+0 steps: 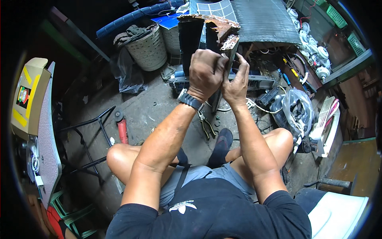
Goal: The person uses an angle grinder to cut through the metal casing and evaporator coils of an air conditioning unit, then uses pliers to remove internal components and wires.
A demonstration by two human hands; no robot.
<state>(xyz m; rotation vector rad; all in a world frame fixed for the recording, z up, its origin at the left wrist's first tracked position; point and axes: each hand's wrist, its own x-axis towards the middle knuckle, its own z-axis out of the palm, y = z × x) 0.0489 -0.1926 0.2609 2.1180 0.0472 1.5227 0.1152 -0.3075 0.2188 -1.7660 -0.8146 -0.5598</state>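
Rust-brown and black, an old heat-exchanger coil (227, 25) stands upright in front of the seated person, raised above the concrete floor (153, 115), its corroded end plate uppermost; the left hand (205, 73) is closed in a fist at the coil's near side, and whether it grips the coil's edge or something small I cannot tell; the right hand (234, 81) grips the coil's right edge, thumb on one side, fingers on the other; a black-strapped watch (191, 99) circles the left wrist.

Below the hands, pliers (207, 125) lie on the floor just beside a dark shoe (221, 146); a red angle grinder (123, 131) lies near the left knee; farther off, a perforated white basket (148, 51) holds dark rags (134, 34); at far left, a yellow-taped cardboard box (33, 95) sits on a pale table (47, 159); to the right is a clear plastic bag (298, 105).
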